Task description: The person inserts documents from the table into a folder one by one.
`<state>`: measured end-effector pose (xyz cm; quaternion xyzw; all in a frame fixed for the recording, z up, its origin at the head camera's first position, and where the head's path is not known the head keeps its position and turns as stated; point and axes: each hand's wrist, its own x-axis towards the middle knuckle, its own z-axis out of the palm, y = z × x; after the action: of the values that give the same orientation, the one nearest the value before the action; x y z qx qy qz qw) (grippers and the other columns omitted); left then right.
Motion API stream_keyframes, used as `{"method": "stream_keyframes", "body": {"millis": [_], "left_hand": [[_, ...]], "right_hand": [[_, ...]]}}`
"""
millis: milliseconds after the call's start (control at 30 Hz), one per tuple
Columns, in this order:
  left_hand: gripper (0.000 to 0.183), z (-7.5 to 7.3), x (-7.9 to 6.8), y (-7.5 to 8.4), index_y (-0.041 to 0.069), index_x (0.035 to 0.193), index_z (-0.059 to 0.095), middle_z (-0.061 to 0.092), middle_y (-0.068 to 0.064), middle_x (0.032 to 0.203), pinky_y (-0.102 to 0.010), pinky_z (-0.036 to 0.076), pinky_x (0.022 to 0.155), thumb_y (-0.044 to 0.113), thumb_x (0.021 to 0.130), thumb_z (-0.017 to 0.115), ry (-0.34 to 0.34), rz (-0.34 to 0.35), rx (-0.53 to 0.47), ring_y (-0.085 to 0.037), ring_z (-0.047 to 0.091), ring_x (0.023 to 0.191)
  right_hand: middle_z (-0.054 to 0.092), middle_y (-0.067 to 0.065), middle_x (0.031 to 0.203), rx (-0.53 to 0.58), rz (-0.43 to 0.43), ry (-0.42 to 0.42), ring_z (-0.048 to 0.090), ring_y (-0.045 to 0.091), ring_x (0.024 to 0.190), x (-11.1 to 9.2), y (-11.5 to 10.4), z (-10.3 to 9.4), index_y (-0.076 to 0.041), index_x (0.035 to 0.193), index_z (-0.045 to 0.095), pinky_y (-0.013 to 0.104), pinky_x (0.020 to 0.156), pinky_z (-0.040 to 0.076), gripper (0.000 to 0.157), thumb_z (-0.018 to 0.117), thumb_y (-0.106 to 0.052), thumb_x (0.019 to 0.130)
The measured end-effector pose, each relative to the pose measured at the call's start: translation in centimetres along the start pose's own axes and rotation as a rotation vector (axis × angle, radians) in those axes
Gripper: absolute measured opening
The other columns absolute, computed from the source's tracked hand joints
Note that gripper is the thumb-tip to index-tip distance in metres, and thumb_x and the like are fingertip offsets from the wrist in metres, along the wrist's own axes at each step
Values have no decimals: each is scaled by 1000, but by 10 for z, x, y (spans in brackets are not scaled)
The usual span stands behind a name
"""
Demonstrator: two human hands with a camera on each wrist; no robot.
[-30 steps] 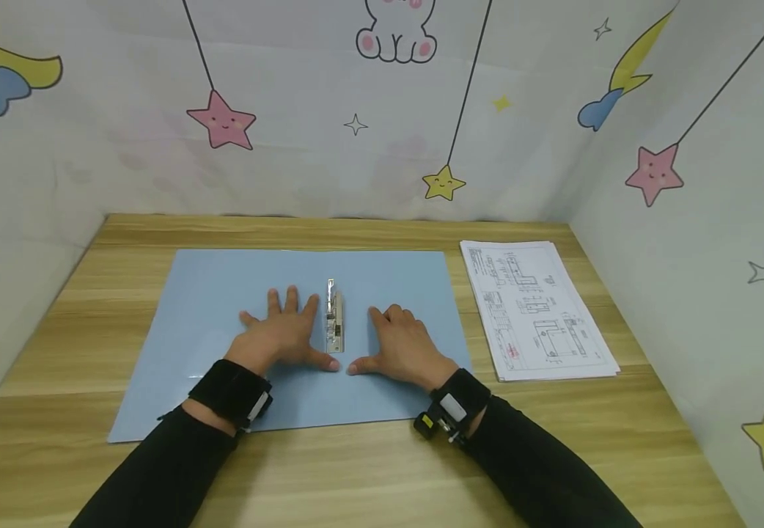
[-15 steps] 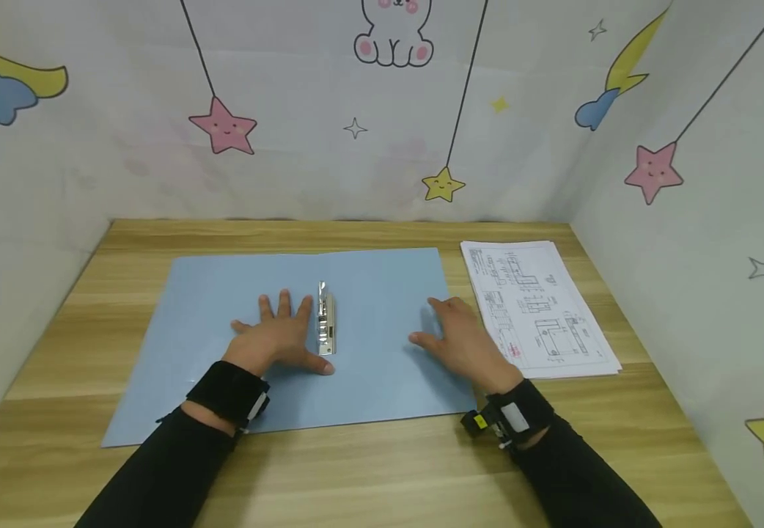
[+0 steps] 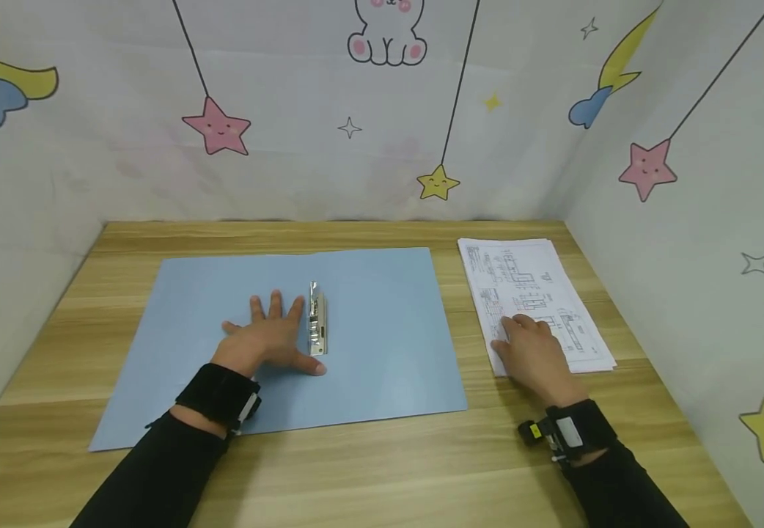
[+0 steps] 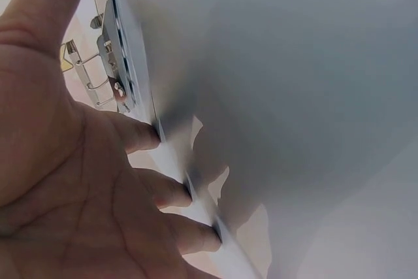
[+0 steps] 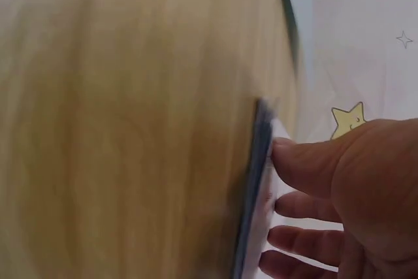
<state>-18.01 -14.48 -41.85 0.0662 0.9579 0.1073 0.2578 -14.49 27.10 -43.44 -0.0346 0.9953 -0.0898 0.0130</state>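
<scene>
Star-printed white walls [image 3: 276,187] stand behind a wood-grain desk [image 3: 355,469]. Left of centre lies an opened blue folder [image 3: 382,315] with a metal clip [image 3: 317,323] along its middle. The left hand [image 3: 259,348] rests on it left of the clip, fingers spread wide. At right, the right hand [image 3: 537,359] is at the near left part of a stack of printed drawings [image 3: 507,257], fingers relaxed, thumb near the stack's left edge.

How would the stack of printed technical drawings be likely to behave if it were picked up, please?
The stack of technical drawings would probably bend if lifted by one edge, since it looks like plain paper. No binding shows, so sheets may slide apart. Lying flat and low on the wooden table, it seems unlikely to tip.
</scene>
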Motion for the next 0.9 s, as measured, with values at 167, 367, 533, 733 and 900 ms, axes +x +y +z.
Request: {"method": "stream_keyframes", "body": {"millis": [167, 367, 533, 733, 900], "left_hand": [[138, -1, -2, 0, 14, 156, 0, -15, -30, 157, -89, 2, 88, 79, 58, 71, -4, -1, -13, -56, -19, 136], [137, -1, -3, 1, 14, 156, -1, -15, -29, 157, -89, 2, 88, 78, 59, 71, -1, 11, -22, -56, -19, 136], [137, 1, -1, 2, 14, 156, 0, -15, -29, 157, -89, 3, 87, 79, 58, 71, 3, 19, -14, -56, -19, 136], [138, -1, -1, 2, 13, 156, -1, -15, -30, 157, -90, 3, 86, 78, 59, 71, -4, 14, -14, -57, -19, 135], [138, -1, 0, 1, 13, 156, -1, -15, -30, 157, -90, 4, 86, 79, 59, 71, -12, 17, -6, -57, -18, 135]], "right_hand": [[51, 30, 133, -12, 24, 5, 44, 50, 116, 15, -9, 6, 7, 132, 52, 62, 92, 40, 51, 56, -29, 97], [56, 27, 124, -5, 52, 21, 48, 46, 103, 31, -23, 6, 5, 120, 60, 60, 81, 44, 44, 56, -32, 96], [61, 24, 108, 1, 63, 27, 49, 42, 91, 28, -29, 5, 3, 102, 66, 53, 73, 44, 38, 59, -34, 94], [58, 24, 91, 45, 131, 14, 51, 43, 88, 27, -12, -3, 7, 95, 66, 51, 66, 44, 41, 58, -33, 94], [56, 27, 90, 47, 229, 21, 51, 44, 89, 30, 22, -11, 12, 95, 65, 53, 67, 44, 45, 54, -32, 95]]}}
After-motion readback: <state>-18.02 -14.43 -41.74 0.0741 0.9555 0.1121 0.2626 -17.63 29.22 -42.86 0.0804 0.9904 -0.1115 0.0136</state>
